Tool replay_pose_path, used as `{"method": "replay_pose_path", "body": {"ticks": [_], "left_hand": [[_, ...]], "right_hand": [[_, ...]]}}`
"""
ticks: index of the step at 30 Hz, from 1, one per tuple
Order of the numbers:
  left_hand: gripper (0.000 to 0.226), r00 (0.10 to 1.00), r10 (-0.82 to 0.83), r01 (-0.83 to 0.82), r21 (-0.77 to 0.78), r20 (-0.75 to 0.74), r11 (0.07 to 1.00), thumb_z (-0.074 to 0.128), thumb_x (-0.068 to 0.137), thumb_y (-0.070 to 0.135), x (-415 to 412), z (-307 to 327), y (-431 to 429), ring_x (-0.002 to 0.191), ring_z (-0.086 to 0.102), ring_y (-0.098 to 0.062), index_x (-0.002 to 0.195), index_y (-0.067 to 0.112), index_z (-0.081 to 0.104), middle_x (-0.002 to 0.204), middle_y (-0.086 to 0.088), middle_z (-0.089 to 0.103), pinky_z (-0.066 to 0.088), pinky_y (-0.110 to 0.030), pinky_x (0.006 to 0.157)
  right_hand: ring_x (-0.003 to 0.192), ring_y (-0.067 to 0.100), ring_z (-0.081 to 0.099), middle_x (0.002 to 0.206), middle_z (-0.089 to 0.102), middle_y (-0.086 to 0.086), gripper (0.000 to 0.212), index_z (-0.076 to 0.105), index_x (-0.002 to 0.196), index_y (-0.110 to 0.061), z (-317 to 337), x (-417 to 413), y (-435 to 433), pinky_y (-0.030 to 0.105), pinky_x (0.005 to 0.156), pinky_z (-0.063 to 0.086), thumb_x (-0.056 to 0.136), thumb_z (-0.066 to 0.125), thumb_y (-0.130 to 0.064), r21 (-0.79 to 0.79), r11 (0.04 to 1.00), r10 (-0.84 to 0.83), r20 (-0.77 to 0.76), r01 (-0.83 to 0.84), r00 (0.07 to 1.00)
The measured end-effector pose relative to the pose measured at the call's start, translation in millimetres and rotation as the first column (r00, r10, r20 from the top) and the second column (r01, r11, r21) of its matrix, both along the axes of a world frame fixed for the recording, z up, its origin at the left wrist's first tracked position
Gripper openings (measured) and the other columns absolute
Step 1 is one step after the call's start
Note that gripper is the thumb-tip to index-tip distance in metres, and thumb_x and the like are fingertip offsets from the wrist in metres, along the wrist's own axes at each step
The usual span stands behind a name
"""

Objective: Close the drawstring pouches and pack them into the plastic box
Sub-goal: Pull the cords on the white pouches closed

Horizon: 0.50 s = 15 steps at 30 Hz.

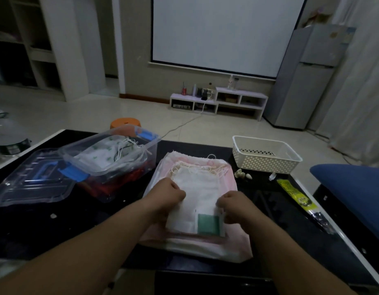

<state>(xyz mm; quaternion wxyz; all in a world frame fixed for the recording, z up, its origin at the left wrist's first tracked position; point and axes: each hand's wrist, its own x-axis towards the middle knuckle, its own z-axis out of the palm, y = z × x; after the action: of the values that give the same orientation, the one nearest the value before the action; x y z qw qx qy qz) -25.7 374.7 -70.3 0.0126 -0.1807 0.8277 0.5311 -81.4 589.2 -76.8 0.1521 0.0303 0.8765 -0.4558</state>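
Head view. Pouch (198, 193): white, atop pink pile (229, 180) on table (261, 203), between both hands. Left hand (173, 194): fingers curled, gripping its left edge. Right hand (232, 204): curled, gripping right edge. Box (149, 155): left, uncovered, part-filled.

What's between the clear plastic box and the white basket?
In the head view, the pile of drawstring pouches lies between the plastic box and white basket; left hand and right hand grip its top pouch.

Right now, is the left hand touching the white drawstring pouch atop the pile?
Touching. Head view: the left hand pinches the left edge of the white drawstring pouch, no gap.
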Motion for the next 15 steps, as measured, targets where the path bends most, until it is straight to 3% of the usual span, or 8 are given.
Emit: {"method": "replay_pose_path", "body": {"ticks": [3,6,8,11,15], "left_hand": [[0.02,0.986,0.062,-0.093,0.207,0.154,0.974,0.074,0.082,0.02,7,-4,-14,0.057,0.052,-0.024,0.092,0.003,0.067,0.069,-0.011,0.055,0.041,-0.028,0.053],[0.03,0.978,0.086,-0.158,0.405,0.19,0.901,0.076,0.091,0.023,2,-6,-17,0.057,0.06,-0.022,0.109,0.0,0.068,0.068,-0.007,0.063,0.049,-0.029,0.059],[0.03,0.981,0.067,-0.145,0.453,0.184,0.88,0.077,0.091,0.027,-4,-6,-17,0.067,0.069,-0.026,0.11,0.005,0.068,0.08,-0.009,0.072,0.056,-0.033,0.063],[0.029,0.986,0.05,-0.124,0.497,0.158,0.859,0.079,0.09,0.028,-14,-5,-21,0.091,0.075,-0.036,0.11,0.01,0.07,0.1,-0.016,0.078,0.061,-0.046,0.085],[0.018,0.994,0.024,-0.074,0.482,0.109,0.873,0.067,0.097,0.009,-28,-7,-27,0.096,0.076,-0.035,0.113,0.002,0.072,0.101,-0.018,0.078,0.061,-0.045,0.088]], "right_hand": [[0.1,0.033,0.068,0.11,0.068,0.017,0.023,0.067,0.107,-0.006,4,2,-4,0.044,0.083,0.058,0.094,0.072,-0.024,-0.135,0.991,-0.002,0.143,0.022,0.99],[0.104,0.033,0.064,0.116,0.064,0.015,0.031,0.064,0.12,-0.009,0,-3,-13,0.04,0.079,0.054,0.098,0.07,-0.03,-0.262,0.957,-0.075,0.184,0.122,0.98],[0.092,0.031,0.064,0.113,0.066,0.017,0.022,0.065,0.116,-0.006,-1,-9,-20,0.038,0.074,0.052,0.1,0.065,-0.02,-0.271,0.956,-0.07,0.151,0.11,0.986],[0.083,0.031,0.064,0.102,0.067,0.024,0.017,0.071,0.106,-0.002,1,-11,-24,0.044,0.078,0.058,0.096,0.056,-0.002,-0.281,0.958,-0.009,0.154,0.053,0.988],[0.092,0.027,0.071,0.111,0.073,0.015,0.024,0.072,0.117,-0.01,2,-15,-20,0.041,0.082,0.06,0.098,0.058,-0.007,-0.385,0.922,0.049,0.235,0.047,0.971]]}}
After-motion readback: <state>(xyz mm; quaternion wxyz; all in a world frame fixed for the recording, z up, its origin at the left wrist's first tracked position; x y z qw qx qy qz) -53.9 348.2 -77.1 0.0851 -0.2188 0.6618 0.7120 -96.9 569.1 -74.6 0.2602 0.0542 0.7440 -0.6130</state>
